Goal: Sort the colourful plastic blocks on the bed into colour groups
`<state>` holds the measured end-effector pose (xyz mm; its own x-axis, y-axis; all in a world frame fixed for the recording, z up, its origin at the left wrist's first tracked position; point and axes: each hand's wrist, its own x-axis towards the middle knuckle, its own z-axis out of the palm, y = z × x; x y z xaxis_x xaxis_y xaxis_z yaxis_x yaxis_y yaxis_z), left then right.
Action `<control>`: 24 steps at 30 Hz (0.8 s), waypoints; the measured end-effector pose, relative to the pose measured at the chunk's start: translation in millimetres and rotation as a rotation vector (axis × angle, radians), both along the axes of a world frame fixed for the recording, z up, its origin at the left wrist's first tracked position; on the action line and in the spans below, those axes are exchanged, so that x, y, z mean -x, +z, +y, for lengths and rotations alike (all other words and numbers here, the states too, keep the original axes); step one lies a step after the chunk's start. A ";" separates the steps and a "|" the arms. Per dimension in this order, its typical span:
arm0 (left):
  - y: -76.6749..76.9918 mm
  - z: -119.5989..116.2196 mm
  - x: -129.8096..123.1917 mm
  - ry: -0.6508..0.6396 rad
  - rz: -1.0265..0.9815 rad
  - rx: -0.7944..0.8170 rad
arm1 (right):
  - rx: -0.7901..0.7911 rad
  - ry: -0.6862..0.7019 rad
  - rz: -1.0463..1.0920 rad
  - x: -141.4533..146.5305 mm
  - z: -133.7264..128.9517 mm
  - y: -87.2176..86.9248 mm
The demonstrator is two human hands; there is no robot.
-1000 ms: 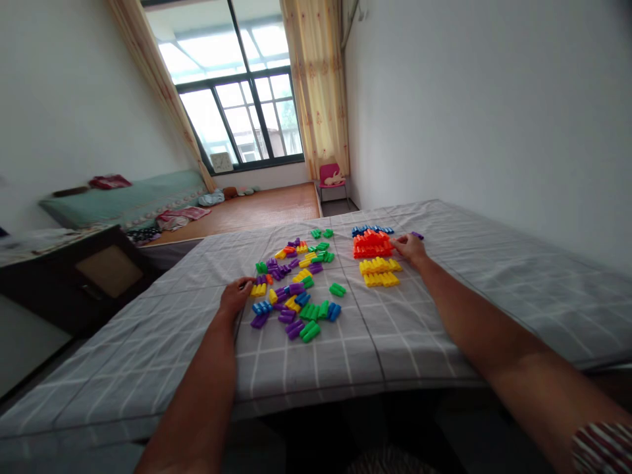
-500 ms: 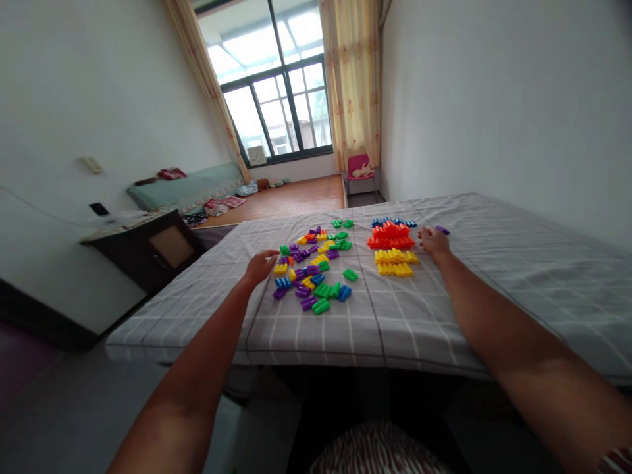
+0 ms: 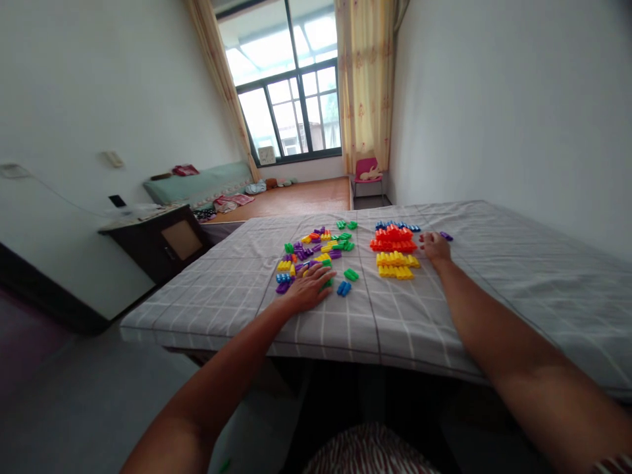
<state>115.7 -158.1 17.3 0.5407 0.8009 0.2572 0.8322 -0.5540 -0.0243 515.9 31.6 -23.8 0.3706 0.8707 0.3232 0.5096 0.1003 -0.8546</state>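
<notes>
My left hand (image 3: 311, 288) lies spread, palm down, over the front of a loose pile of coloured plastic pieces (image 3: 303, 252), covering some of them. Just right of its fingers are a green piece (image 3: 351, 274) and a blue piece (image 3: 344, 288). My right hand (image 3: 434, 247) rests with curled fingers beside the right end of the red rows (image 3: 394, 239); whatever its fingertips hold, if anything, is too small to make out. Yellow rows (image 3: 395, 264) lie in front of the red ones, blue pieces (image 3: 399, 226) behind. A purple piece (image 3: 446, 236) sits beyond my right hand.
A checked grey cloth (image 3: 336, 336) covers the table. Beyond it are a low bed (image 3: 306, 196), a pink chair (image 3: 366, 168) by the curtain, and a dark cabinet (image 3: 162, 247) at the left.
My left hand has moved right and nearer, from the pile's left edge onto its front pieces, with its fingers spread. My right hand stays beside the red rows. The view has shifted slightly.
</notes>
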 end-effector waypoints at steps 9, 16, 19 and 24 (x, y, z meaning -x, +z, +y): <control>-1.7 84.4 32.6 0.171 -0.029 0.032 | -0.124 -0.196 0.538 -16.3 -6.5 16.2; -5.4 100.5 15.2 0.019 -0.213 0.061 | -0.089 -0.297 0.626 -21.6 -12.0 21.7; -1.9 96.1 6.4 -0.100 -0.285 0.085 | -0.072 -0.285 0.554 -17.5 -11.6 19.3; 21.5 115.6 40.4 0.013 -0.366 0.035 | -0.099 -0.285 0.494 -19.5 -7.7 12.5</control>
<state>75.3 -42.5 38.8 0.4077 0.8189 0.4041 0.7890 -0.5386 0.2956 535.5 23.9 -11.3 0.7140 0.6884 0.1273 0.0711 0.1095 -0.9914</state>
